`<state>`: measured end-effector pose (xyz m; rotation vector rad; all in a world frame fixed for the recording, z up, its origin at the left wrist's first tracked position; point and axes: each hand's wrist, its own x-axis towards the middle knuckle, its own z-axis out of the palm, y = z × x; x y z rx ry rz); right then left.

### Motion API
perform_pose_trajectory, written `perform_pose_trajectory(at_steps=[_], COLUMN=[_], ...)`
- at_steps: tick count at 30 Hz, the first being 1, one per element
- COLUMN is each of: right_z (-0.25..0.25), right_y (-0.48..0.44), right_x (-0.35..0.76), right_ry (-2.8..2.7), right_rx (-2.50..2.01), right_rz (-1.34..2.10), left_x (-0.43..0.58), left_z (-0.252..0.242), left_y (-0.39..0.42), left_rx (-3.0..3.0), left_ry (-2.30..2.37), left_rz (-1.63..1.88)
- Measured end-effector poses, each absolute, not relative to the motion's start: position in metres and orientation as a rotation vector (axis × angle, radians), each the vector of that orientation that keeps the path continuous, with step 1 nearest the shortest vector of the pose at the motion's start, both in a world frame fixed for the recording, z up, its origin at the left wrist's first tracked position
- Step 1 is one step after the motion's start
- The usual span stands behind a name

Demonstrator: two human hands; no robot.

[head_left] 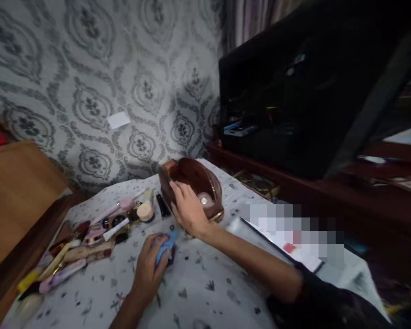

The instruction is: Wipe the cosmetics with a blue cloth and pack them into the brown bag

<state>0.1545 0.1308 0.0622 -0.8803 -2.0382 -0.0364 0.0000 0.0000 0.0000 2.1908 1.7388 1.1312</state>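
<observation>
My right hand (188, 208) rests on the near rim of an open brown pouch (195, 180) and its fingers curl over the edge, gripping it. A small round pale container (204, 199) lies inside the pouch beside the fingers. My left hand (150, 269) is closed around a blue cloth (166, 244) pressed on the patterned tablecloth (205, 292), just in front of the pouch.
Several cosmetics lie scattered to the left: tubes, a round compact (145, 212), a black stick (163, 205), a white tube (115, 229). A wooden cabinet (17, 192) stands at left, a dark shelf unit (294, 100) at right, a notebook (287, 249) at the table's right edge.
</observation>
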Motion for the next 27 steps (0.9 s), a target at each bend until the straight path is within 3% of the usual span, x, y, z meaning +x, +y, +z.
perform_pose_trajectory(at_steps=[4,12,18,22,27], right_z=[0.054,0.009,0.000,-0.004,0.003], right_y=[0.095,0.052,0.054,0.054,0.060], right_x=[0.155,0.139,0.145,0.144,0.143], right_ry=[-2.078,-2.170,-2.351,-2.369,-2.375], right_rx=[-0.629,-0.672,-0.586,-0.619,-0.645], right_rz=[-0.067,0.525,0.388,0.427,0.643], left_x=[0.000,0.001,-0.016,-0.027,-0.013], left_z=[-0.001,0.007,0.011,0.036,0.102], left_y=[0.001,0.003,0.011,0.029,0.072], left_rx=[2.104,1.603,1.272,1.621,2.441], left_ry=[1.699,1.743,1.828,1.970,1.917], left_rz=[1.240,1.488,1.637,1.569,1.274])
